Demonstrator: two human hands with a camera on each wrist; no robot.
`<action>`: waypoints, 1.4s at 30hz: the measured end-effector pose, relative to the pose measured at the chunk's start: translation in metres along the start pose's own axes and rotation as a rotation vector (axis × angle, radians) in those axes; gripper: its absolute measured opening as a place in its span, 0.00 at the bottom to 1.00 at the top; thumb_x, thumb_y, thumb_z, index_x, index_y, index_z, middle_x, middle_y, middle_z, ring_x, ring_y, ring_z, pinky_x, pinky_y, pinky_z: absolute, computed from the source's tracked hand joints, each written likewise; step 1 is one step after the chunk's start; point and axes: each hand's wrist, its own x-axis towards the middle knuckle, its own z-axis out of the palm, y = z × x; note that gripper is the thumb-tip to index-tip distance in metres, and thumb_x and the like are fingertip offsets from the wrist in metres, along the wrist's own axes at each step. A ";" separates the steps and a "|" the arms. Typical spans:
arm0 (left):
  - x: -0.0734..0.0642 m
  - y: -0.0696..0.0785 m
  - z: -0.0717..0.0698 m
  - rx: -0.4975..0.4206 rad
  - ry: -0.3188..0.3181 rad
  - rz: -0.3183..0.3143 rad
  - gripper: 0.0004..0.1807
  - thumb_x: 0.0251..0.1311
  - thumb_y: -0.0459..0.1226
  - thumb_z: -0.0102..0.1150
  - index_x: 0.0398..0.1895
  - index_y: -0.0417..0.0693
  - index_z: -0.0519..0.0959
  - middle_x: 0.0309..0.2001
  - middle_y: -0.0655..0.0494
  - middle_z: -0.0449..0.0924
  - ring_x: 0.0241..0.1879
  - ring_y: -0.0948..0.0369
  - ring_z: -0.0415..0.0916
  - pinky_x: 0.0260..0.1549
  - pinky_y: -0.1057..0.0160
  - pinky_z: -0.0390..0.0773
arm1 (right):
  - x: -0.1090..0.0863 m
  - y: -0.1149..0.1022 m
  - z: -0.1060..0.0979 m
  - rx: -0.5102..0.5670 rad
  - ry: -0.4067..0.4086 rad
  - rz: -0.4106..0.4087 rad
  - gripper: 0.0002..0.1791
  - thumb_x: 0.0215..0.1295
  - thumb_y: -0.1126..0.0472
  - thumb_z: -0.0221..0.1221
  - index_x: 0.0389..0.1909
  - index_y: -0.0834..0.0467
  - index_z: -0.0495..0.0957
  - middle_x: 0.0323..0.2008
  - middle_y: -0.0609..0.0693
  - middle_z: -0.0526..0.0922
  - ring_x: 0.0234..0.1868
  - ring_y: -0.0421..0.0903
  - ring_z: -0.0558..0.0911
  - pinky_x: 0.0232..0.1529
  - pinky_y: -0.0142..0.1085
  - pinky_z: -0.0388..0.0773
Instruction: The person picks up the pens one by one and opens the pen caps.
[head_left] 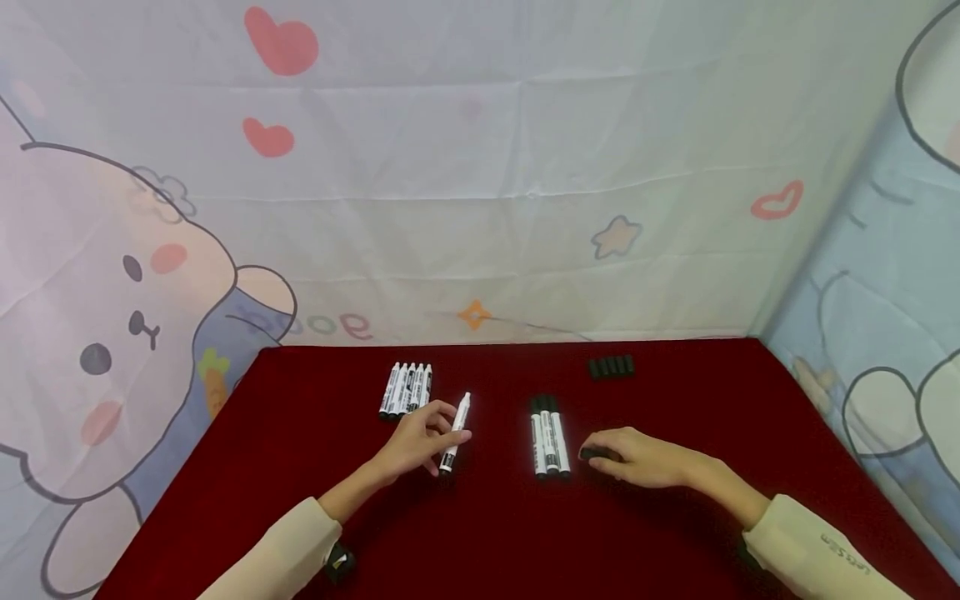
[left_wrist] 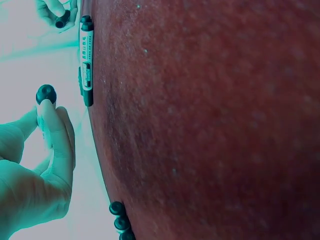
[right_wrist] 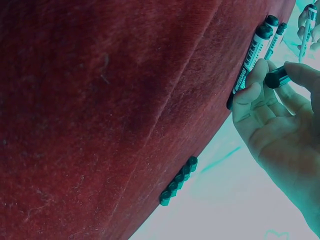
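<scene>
My left hand (head_left: 417,439) pinches an uncapped white marker (head_left: 457,433) between thumb and fingers, its bare tip pointing away from me and up. In the left wrist view, the black end (left_wrist: 46,94) of that marker shows above the fingers. Over to the right, my right hand (head_left: 637,457) holds a black marker cap (head_left: 597,453) between thumb and fingers; the right wrist view shows this cap (right_wrist: 277,77) too. Between the hands lie several capped markers (head_left: 550,442) side by side, nearest to the right hand. Just beyond the left hand is a row of uncapped markers (head_left: 406,388).
A row of loose black caps (head_left: 611,367) lies near the far right of the table. Dark red cloth (head_left: 480,533) covers the tabletop. Printed fabric (head_left: 480,167) hangs behind its far edge, with another hanging along the right side.
</scene>
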 end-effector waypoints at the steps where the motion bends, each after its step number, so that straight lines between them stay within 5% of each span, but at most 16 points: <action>1: 0.000 -0.001 -0.002 0.003 0.003 -0.002 0.27 0.65 0.44 0.69 0.60 0.37 0.73 0.37 0.46 0.82 0.24 0.61 0.77 0.19 0.56 0.85 | 0.000 0.000 -0.001 0.004 -0.002 -0.001 0.19 0.81 0.55 0.49 0.60 0.64 0.75 0.55 0.60 0.83 0.37 0.35 0.83 0.41 0.29 0.82; 20: -0.008 -0.033 -0.036 0.114 0.137 -0.027 0.25 0.65 0.43 0.69 0.58 0.38 0.75 0.31 0.49 0.80 0.13 0.62 0.73 0.14 0.60 0.81 | -0.005 0.007 0.006 0.044 -0.040 0.012 0.18 0.81 0.55 0.50 0.60 0.63 0.75 0.37 0.46 0.82 0.32 0.33 0.80 0.35 0.29 0.81; 27: -0.001 -0.047 -0.060 0.150 0.227 0.003 0.24 0.65 0.41 0.69 0.58 0.37 0.75 0.32 0.46 0.80 0.12 0.62 0.73 0.13 0.61 0.80 | -0.003 0.009 0.003 0.034 -0.029 0.023 0.18 0.81 0.55 0.50 0.60 0.62 0.75 0.38 0.45 0.83 0.32 0.33 0.80 0.35 0.29 0.81; 35: 0.015 -0.065 -0.086 0.307 0.300 0.043 0.23 0.64 0.39 0.70 0.55 0.34 0.76 0.30 0.44 0.80 0.09 0.65 0.69 0.10 0.64 0.77 | -0.004 0.010 0.005 0.026 -0.029 0.018 0.18 0.81 0.55 0.50 0.60 0.62 0.75 0.38 0.44 0.82 0.31 0.32 0.79 0.35 0.29 0.81; 42: 0.030 -0.077 -0.108 0.304 0.324 -0.043 0.24 0.66 0.41 0.68 0.57 0.33 0.75 0.32 0.40 0.81 0.11 0.64 0.71 0.13 0.62 0.79 | -0.003 0.010 0.006 0.021 -0.020 0.023 0.18 0.81 0.54 0.50 0.60 0.62 0.75 0.49 0.52 0.84 0.34 0.31 0.81 0.39 0.29 0.81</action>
